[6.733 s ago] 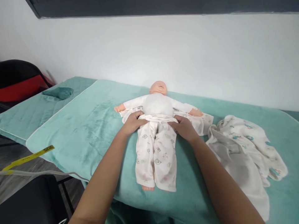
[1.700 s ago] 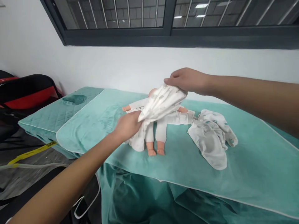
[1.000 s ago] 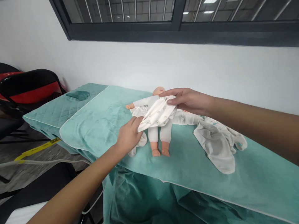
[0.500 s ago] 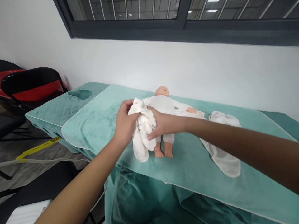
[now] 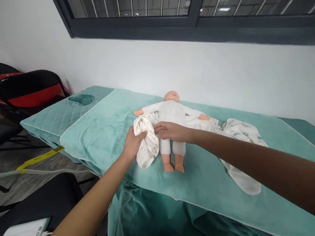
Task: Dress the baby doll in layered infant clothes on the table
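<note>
A baby doll (image 5: pixel 172 111) in a white body suit lies on its back, arms spread and bare feet toward me. Beneath it runs a white printed baby garment (image 5: pixel 203 123), partly hidden by the doll and my arm. On the doll's left side in view, my left hand (image 5: pixel 134 141) grips a bunched, rolled part of white printed cloth, thumb on top. My right hand (image 5: pixel 169 131) hovers over the doll's hip, fingers stretched toward that bunch and slightly apart. Whether its fingertips touch the cloth I cannot tell.
A green padded bed (image 5: pixel 98 124) with a face hole stands against the wall below a dark-framed window (image 5: pixel 133 28). More printed cloth (image 5: pixel 242 131) is spread at the right. Black folding chairs (image 5: pixel 36 85), a yellow tag (image 5: pixel 41 157) on a cable and a white device (image 5: pixel 27 226) are at left.
My left hand has lowered the bunched cloth beside the doll. My right hand has released the cloth and its fingers have straightened. The doll's left-side arm and torso now show.
</note>
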`<state>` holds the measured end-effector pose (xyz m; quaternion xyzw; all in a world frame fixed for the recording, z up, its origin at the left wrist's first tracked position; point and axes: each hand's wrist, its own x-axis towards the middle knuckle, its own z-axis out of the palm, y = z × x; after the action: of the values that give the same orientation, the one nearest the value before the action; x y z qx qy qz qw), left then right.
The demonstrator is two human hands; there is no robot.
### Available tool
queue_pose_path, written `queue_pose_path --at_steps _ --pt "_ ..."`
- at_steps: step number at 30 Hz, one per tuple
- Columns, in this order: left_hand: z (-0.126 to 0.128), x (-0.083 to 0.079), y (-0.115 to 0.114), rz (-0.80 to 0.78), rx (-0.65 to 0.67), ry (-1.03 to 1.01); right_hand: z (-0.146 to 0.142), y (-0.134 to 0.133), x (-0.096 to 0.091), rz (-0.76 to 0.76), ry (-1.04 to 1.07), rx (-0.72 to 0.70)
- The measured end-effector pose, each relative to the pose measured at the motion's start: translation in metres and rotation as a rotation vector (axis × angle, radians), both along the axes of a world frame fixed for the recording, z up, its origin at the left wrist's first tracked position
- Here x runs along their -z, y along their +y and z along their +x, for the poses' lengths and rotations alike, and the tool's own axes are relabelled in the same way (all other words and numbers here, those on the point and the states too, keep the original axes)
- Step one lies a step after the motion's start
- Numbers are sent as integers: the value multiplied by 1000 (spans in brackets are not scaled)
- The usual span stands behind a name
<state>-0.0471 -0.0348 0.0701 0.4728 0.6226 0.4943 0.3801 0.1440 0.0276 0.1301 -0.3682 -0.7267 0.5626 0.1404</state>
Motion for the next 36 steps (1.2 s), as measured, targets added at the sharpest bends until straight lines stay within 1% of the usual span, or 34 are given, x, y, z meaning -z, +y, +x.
queue_pose_path --at_steps 1,3,4,5,6,8,9,10,11,12,13,15,16,17,19,20,21,23,24,25,27,30,33,36 --pt "-2 5 4 -44 29 95 7 8 5 71 -42 67" --pt "-2 10 12 -81 178 301 22 26 12 247 -128 223" --pt "0 11 14 -78 255 403 29 36 14 330 -166 303" --pt "3 9 16 -55 293 504 36 46 15 395 -197 377" --pt "7 6 18 -12 284 608 42 57 16 443 -217 449" --pt "17 -2 22 121 183 790 50 79 17 497 -252 544" --pt "23 -6 26 197 138 838 52 89 19 517 -276 571" --pt "28 -9 31 251 119 839 53 100 21 537 -307 589" --pt "34 -12 38 261 129 786 53 112 24 552 -344 603" --pt "39 -13 46 223 162 686 53 123 27 550 -382 614" --pt "43 -13 55 147 196 552 54 135 30 523 -408 621" --pt "50 -11 74 -26 245 283 57 160 35 408 -419 625" --pt "53 -9 83 -93 261 188 60 172 36 348 -418 631" --pt "55 -8 91 -143 275 123 63 185 37 304 -422 646" --pt "58 -5 104 -193 308 20 71 207 37 256 -429 654" --pt "59 -4 110 -204 344 -49 74 217 37 221 -415 626" --pt "59 -3 114 -210 384 -134 77 226 37 163 -380 569" --pt "60 -3 122 -217 449 -293 81 238 36 -12 -272 405" --pt "60 -3 125 -222 467 -339 82 242 36 -96 -218 333" --pt "60 -3 127 -229 473 -361 82 245 36 -164 -174 278" --pt "60 -5 132 -242 469 -364 82 249 34 -248 -120 228" --pt "56 -14 139 -258 475 -357 79 257 27 -327 -142 244" --pt "42 -31 144 -273 467 -352 63 269 13 -331 -164 243" --pt "14 -49 150 -202 426 -356 29 283 0 -285 -104 171"
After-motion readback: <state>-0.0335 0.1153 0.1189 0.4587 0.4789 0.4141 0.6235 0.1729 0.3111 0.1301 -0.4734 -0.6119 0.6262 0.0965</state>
